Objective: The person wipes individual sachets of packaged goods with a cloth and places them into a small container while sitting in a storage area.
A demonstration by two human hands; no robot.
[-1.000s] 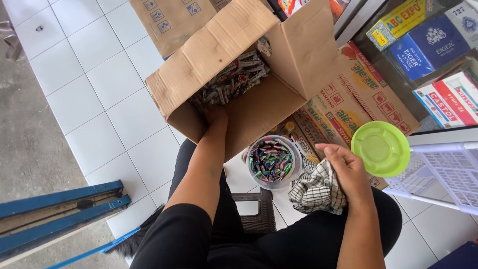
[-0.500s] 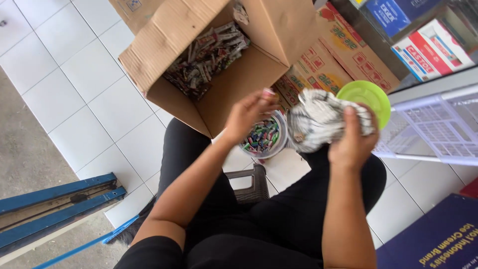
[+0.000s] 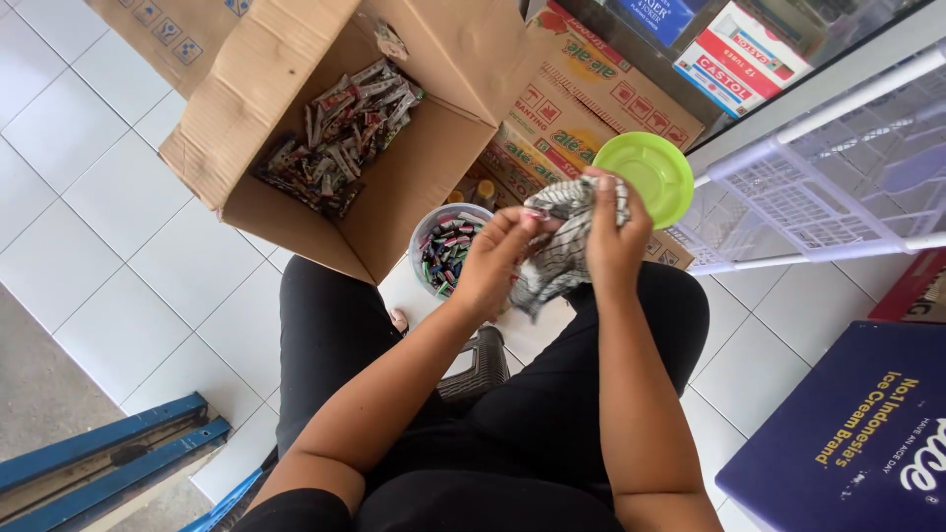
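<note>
Checked cloth [image 3: 557, 251] gripped by both: left hand [image 3: 490, 258], right hand [image 3: 613, 236] | green lid [image 3: 645, 177] behind | brown carton [image 3: 374, 118] upper-left

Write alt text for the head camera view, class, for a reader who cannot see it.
A seated person's left hand and right hand hold a checked cloth against a green lid. Below stands an open round tub of small wrapped items, beside a tilted cardboard box with more, on white floor tiles.
</note>
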